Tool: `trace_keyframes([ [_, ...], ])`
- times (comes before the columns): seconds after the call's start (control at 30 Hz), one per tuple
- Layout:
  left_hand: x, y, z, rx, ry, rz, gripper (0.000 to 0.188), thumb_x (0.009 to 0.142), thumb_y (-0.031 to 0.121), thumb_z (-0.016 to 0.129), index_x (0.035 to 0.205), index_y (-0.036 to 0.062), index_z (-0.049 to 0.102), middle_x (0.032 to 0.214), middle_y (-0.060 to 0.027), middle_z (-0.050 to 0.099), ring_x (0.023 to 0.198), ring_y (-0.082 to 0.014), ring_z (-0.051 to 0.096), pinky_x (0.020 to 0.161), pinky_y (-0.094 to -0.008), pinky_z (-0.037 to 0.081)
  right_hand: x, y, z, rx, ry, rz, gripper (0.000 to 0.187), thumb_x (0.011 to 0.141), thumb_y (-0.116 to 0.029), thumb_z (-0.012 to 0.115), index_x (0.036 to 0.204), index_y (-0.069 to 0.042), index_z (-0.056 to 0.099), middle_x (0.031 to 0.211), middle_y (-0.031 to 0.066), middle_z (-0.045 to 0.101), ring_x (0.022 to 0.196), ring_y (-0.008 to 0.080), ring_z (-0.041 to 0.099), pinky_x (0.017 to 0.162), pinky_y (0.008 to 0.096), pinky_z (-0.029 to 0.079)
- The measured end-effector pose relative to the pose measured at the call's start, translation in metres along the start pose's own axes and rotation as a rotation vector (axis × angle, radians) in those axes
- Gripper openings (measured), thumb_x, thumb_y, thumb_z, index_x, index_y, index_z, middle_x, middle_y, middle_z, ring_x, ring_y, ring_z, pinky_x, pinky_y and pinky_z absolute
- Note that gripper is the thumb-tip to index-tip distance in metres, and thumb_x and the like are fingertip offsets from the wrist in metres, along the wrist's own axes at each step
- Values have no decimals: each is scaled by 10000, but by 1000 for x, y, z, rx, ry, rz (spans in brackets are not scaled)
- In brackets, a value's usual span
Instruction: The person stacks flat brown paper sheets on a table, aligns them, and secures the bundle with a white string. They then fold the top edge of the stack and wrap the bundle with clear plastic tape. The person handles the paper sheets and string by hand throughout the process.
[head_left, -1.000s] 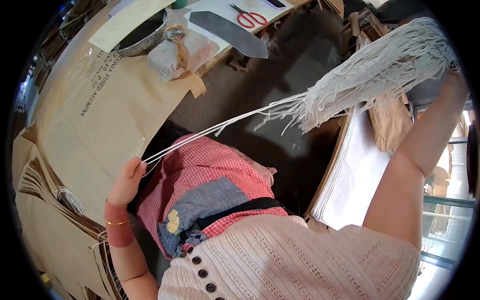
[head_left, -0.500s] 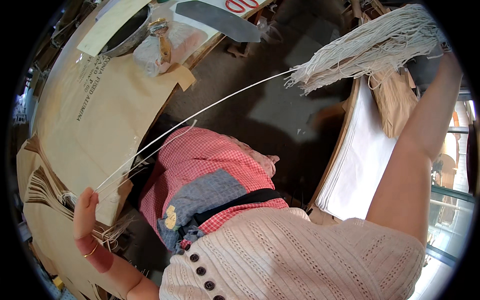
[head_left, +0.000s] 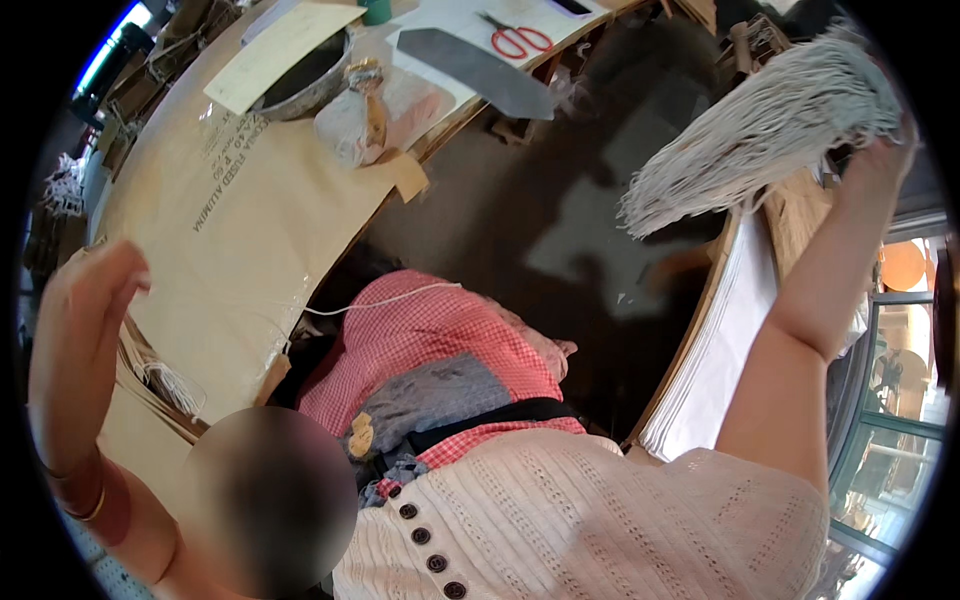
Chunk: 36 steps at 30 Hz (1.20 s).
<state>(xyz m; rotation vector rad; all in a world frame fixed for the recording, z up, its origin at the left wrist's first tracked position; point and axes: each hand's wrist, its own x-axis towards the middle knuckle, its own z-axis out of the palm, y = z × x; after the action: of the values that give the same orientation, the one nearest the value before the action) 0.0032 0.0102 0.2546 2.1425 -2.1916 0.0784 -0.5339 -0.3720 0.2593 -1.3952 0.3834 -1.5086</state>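
My right hand (head_left: 885,150), at the upper right, grips a thick bundle of whitish strings (head_left: 755,130) by one end. The bundle slants down to the left, its loose ends spread in the air. On the far left my left hand (head_left: 85,340) is raised beside the table, slightly smeared, with bent fingers and no string visible in it. One loose white string (head_left: 390,297) crosses the red checked cloth (head_left: 400,320) on my lap toward the table edge.
The left table carries brown paper (head_left: 245,220), a round pan (head_left: 305,85), a brush (head_left: 372,115) on a plastic-wrapped block, a grey pointed plate (head_left: 475,70) and red-handled scissors (head_left: 520,40). White sheets (head_left: 715,350) are stacked at right. A blurred disc covers the lower left.
The long string stretched between my left hand and the bundle is no longer taut. My left hand has moved up and left, away from it. The bundle stays in my right hand.
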Motion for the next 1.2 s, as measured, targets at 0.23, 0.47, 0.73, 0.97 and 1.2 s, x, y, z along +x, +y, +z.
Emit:
trace_keyframes([
  [0.23, 84, 68, -24, 192, -27, 509, 82, 846, 80, 518, 824, 20, 570, 826, -120, 552, 844, -311, 521, 780, -392, 400, -55, 53, 90, 221, 32, 250, 251, 752, -129, 655, 932, 42, 620, 876, 149, 650, 815, 263, 640, 765, 375, 538],
  [0.47, 138, 149, -9, 82, -125, 603, 108, 809, 132, 567, 769, 50, 624, 728, -138, 581, 778, -339, 570, 701, -411, 444, -96, 93, 151, 243, -129, 411, 233, 743, -84, 630, 927, 57, 612, 847, 152, 650, 794, 243, 644, 730, 355, 542],
  [0.73, 147, 159, 6, 178, -86, 456, 148, 780, 158, 627, 774, 11, 642, 709, -172, 605, 737, -345, 603, 662, -427, 464, -139, 133, 230, 400, -210, 573, 307, 746, -88, 635, 1031, 20, 597, 944, 133, 647, 829, 213, 642, 724, 344, 537],
  [0.97, 150, 150, 23, 64, -43, 533, 184, 717, 193, 693, 730, 13, 658, 670, -161, 615, 687, -340, 618, 637, -422, 477, -153, 135, 238, 450, -348, 561, 662, 681, -263, 760, 1206, 35, 488, 1046, 167, 618, 890, 279, 640, 755, 408, 552],
  [1.2, 147, 161, 25, 230, -74, 487, 137, 693, 171, 684, 784, 71, 709, 798, -93, 683, 792, -250, 658, 685, -386, 517, -161, 116, 248, 190, -523, 583, 425, 571, -73, 781, 964, -16, 631, 761, 85, 659, 757, 184, 630, 698, 313, 484],
])
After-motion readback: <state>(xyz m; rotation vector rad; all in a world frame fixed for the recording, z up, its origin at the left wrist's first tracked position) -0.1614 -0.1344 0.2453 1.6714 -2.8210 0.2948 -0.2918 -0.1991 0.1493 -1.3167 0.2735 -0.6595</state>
